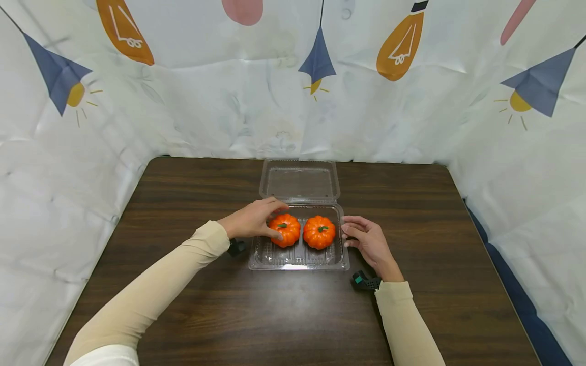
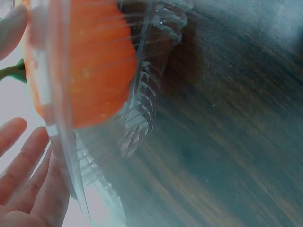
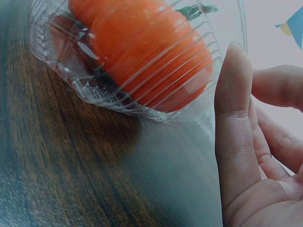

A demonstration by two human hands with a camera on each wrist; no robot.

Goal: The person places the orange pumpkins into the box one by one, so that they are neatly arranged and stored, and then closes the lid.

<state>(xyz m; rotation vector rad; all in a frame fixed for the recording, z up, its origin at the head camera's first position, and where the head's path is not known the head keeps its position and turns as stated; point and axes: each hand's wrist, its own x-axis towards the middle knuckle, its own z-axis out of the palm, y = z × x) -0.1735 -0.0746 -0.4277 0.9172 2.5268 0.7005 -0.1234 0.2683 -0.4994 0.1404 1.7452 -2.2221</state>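
Two small orange pumpkins with green stems, a left pumpkin point(image 1: 288, 235) and a right pumpkin point(image 1: 319, 234), sit side by side in the base of a clear plastic clamshell box point(image 1: 299, 266). My left hand point(image 1: 251, 219) reaches over the box's left rim, with thumb and fingers spread around the left pumpkin. In the left wrist view its fingers point(image 2: 40, 165) are fairly straight and stand apart from the pumpkin point(image 2: 97, 71). Beside the right rim is my right hand point(image 1: 370, 243), fingers loosely bent and fingertips at the edge. Its thumb point(image 3: 234, 109) lies close to the box wall point(image 3: 156, 111).
The box's clear lid point(image 1: 299, 182) is folded back toward the table's far edge. Beneath everything is a dark wood-grain table point(image 1: 220, 305). White curtains point(image 1: 192, 112) printed with lamps and bulbs hang behind the table and at both sides. Dark bands are on both wrists.
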